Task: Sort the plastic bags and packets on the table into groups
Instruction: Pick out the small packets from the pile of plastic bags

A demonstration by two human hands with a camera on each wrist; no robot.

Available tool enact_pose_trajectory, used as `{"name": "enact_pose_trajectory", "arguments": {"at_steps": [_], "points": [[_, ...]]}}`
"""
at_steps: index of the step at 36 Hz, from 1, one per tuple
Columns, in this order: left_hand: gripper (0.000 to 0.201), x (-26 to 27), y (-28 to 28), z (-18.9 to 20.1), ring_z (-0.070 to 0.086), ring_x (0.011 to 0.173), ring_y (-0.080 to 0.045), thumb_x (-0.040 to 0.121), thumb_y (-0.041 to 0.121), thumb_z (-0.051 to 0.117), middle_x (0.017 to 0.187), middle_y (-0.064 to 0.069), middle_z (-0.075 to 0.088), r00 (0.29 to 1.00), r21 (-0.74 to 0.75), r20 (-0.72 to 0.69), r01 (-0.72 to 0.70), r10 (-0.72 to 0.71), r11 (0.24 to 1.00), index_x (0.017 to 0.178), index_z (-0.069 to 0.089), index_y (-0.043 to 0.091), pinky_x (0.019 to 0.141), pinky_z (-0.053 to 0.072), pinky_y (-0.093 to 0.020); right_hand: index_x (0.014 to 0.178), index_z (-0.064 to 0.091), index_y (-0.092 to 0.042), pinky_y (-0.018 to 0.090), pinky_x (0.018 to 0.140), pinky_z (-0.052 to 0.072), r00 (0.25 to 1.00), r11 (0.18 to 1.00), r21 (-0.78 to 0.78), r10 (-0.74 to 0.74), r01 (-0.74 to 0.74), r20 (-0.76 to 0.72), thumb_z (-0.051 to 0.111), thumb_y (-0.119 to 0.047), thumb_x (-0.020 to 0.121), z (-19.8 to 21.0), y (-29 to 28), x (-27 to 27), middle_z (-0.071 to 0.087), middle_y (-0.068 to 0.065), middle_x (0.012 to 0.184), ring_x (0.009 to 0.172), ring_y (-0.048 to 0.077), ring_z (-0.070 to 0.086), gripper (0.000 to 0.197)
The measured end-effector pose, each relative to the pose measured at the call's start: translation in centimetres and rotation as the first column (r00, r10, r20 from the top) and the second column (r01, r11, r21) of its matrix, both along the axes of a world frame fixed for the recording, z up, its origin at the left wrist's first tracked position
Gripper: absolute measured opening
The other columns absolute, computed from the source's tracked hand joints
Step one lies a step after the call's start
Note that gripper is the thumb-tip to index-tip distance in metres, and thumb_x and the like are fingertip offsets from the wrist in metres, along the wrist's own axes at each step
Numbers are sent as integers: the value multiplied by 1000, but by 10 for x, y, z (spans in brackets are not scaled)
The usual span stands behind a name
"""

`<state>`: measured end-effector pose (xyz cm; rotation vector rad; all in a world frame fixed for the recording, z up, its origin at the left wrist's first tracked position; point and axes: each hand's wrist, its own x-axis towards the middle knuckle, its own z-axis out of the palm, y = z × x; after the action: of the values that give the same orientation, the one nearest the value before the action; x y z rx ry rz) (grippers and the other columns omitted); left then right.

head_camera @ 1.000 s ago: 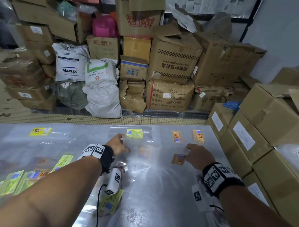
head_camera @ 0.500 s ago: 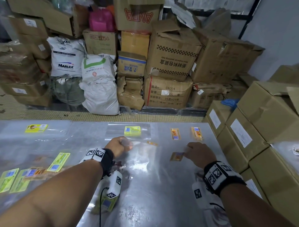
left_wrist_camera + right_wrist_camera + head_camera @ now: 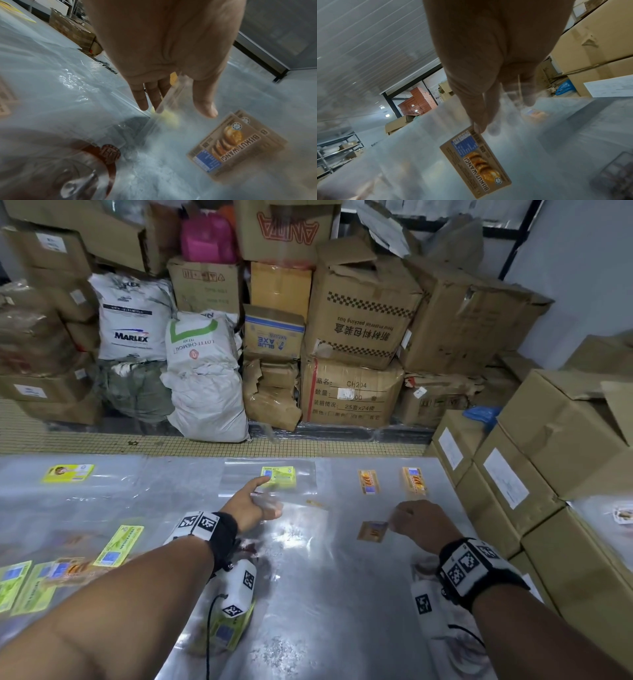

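Note:
Clear plastic bags with printed labels lie on a steel table point(image 3: 325, 611). My left hand point(image 3: 265, 496) has its fingers stretched toward a yellow-green-labelled bag point(image 3: 279, 475) at the far middle. In the left wrist view the left hand point(image 3: 176, 108) is spread, and a clear bag edge point(image 3: 164, 102) runs between thumb and fingers. My right hand point(image 3: 394, 525) pinches the corner of a clear bag with a brown biscuit label point(image 3: 371, 530). The right wrist view shows the right hand point(image 3: 481, 128) pinching that brown label point(image 3: 476, 161) at its corner. Two orange-labelled bags point(image 3: 368, 481) point(image 3: 414, 480) lie beyond it.
Yellow-green bags lie at the far left point(image 3: 68, 473) and near left point(image 3: 118, 546), another under my left wrist point(image 3: 226, 631). Stacked cardboard boxes point(image 3: 548, 474) crowd the table's right edge. More boxes and white sacks point(image 3: 205, 378) stand on the floor past the far edge.
My left hand has uncurled from a loose fist and reached forward toward the yellow-green-labelled bag. My right hand keeps its pinch on the brown-labelled bag and has barely moved.

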<state>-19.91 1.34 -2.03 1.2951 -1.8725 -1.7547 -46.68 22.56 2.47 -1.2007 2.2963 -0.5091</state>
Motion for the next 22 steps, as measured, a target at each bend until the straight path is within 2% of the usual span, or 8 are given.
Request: {"name": "enact_pose_trajectory", "arguments": {"at_steps": [3,6,8,10,12,16,19,22], "points": [[76,-2,-1,4,53,117,-19,80,2,78,123,-3,55,998,-14,21,59,-59,998,142,42,30,102,40,-28,72,65,-25,31,74,46,1000,1000,1,13,-13,0,65,-19,90,1,-1,0,69,3,88,85,20,62,19],[55,-2,-2,2,51,120,-17,80,9,79,126,2,56,993,-26,42,107,-106,994,126,58,31,106,39,-34,71,66,-25,25,74,47,1000,1000,10,13,-13,3,65,-16,89,1,-2,0,72,4,92,87,21,64,20],[31,-3,-3,1,57,111,-20,80,10,79,114,1,65,994,-54,44,103,-101,993,104,66,25,94,43,-30,80,69,-19,13,65,41,1000,999,20,26,-26,-8,65,-14,89,2,-2,1,71,4,97,89,19,62,12],[18,-4,-5,-1,60,96,-21,80,12,80,95,1,67,997,-81,42,69,-66,994,86,65,20,82,42,-28,91,72,-11,17,64,37,999,999,16,43,-42,-28,65,-12,89,2,-3,1,69,3,101,93,20,62,8],[21,-3,-5,-3,57,86,-18,79,14,81,82,3,63,999,-70,33,25,-23,997,77,61,18,82,40,-29,92,70,-9,25,63,40,1000,1000,-15,-13,14,6,63,-14,88,1,-4,0,69,4,97,88,21,62,10],[26,1,-11,-10,54,82,-22,78,19,83,78,-1,59,999,-65,40,-18,21,998,75,57,16,85,41,-32,83,67,-12,21,61,41,993,992,-61,-106,109,43,67,-16,85,-4,-2,-3,67,3,86,75,13,58,5],[27,3,-13,-13,55,82,-23,78,18,82,78,-2,60,999,-79,34,-16,19,997,75,56,16,81,42,-31,76,66,-13,27,62,43,982,979,-97,-169,177,85,70,-19,83,-8,2,-5,67,4,80,72,16,58,10],[27,3,-12,-11,57,81,-22,80,9,79,79,-2,61,1000,-70,9,-16,16,997,77,53,14,77,42,-28,75,68,-11,31,70,46,956,956,-139,-233,259,180,74,-16,81,-13,4,-7,69,5,79,78,21,62,10]]}}
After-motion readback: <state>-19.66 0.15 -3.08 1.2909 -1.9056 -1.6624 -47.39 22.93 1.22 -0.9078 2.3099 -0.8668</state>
